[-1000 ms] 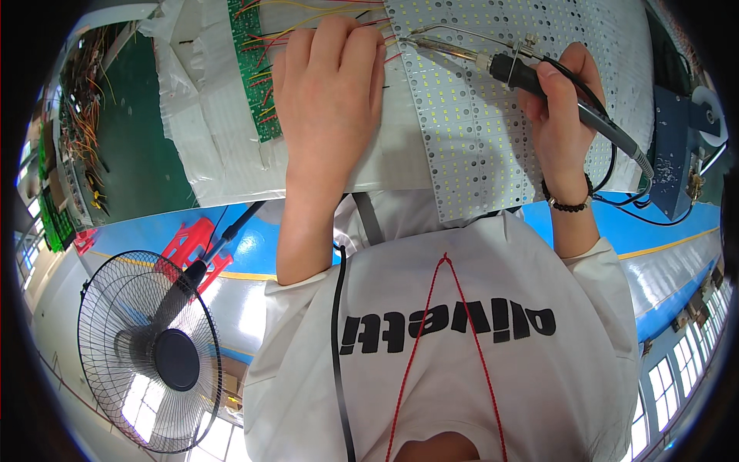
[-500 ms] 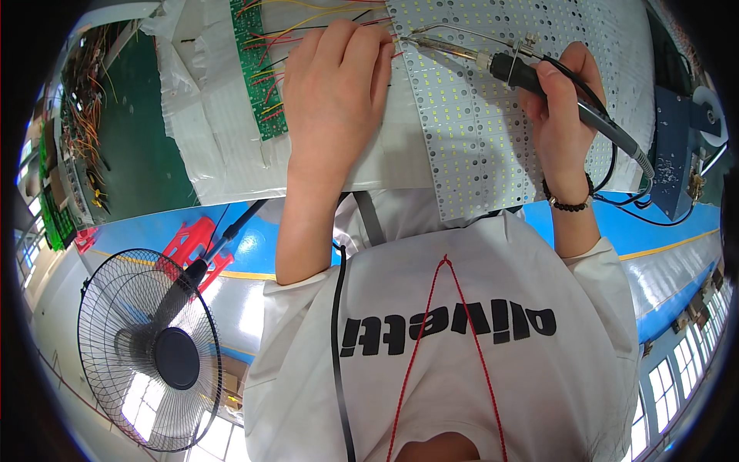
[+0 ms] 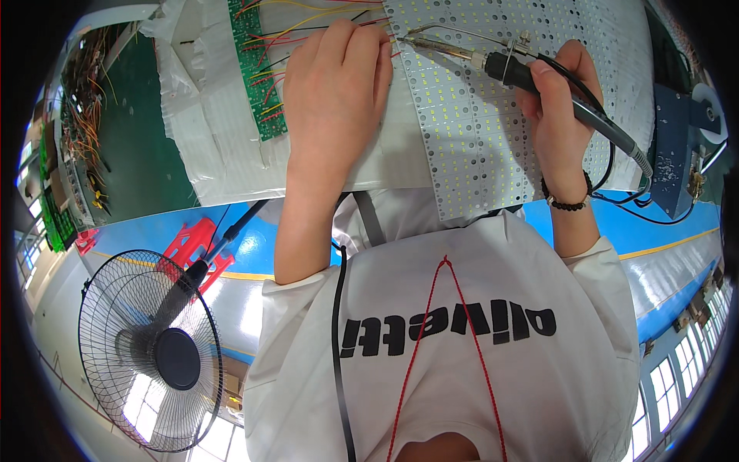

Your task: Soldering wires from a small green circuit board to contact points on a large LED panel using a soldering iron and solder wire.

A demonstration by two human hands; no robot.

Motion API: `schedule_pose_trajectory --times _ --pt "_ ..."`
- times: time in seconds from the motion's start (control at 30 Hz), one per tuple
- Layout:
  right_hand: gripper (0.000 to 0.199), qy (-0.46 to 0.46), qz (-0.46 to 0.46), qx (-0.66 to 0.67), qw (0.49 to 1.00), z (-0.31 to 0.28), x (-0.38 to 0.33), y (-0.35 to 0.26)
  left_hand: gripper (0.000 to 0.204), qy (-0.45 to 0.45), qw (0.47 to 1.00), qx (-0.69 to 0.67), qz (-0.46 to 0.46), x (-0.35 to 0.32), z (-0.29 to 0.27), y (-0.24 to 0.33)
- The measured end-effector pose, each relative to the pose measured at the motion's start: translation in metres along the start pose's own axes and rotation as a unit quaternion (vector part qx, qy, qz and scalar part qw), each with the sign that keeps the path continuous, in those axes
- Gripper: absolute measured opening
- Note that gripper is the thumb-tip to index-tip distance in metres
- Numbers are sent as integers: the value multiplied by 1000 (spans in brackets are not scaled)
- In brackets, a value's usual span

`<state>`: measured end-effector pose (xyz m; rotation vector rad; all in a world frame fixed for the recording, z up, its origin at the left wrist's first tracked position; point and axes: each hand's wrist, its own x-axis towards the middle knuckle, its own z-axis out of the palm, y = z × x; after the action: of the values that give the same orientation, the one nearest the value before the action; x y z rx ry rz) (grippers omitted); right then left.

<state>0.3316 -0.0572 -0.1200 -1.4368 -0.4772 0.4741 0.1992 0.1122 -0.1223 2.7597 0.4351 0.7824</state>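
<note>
I saw no box or bin near the white LED panel [image 3: 477,146]. My left hand [image 3: 335,88] lay flat on the panel's left edge, fingers together and holding nothing, touching the red and yellow wires [image 3: 269,46]. My right hand [image 3: 558,108] was closed around the black soldering iron [image 3: 539,81] over the panel, its tip by my left fingertips. A green circuit board [image 3: 250,69] lay just left of the panel.

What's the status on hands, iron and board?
Left hand flat on white LED panel beside wires. Right hand grips soldering iron, tip at panel's edge. Nothing blocking the tip.
</note>
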Motion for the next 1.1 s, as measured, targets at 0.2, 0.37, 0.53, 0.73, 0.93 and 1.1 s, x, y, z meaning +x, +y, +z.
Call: schedule_pose_trajectory --times 0.2,0.37,0.53,0.73,0.93,1.1 --pt "19 7 1 45 999 -1 0 -1 13 4 1000 9 8 0 0 -1" --pt "21 13 1 26 1000 1 0 -1 12 1 1000 8 8 -1 0 -2" --pt "21 -3 -1 21 1000 0 -1 -1 13 8 1000 11 12 -1 0 -3" --pt "21 27 7 28 999 8 -1 -7 13 7 999 -23 -28 -3 -11 0" --pt "20 -2 -7 51 999 1 -1 0 13 120 962 73 -232 -34 -62 -17" --pt "20 11 1 48 999 3 0 -4 19 54 937 2 -345 -40 -56 -25"
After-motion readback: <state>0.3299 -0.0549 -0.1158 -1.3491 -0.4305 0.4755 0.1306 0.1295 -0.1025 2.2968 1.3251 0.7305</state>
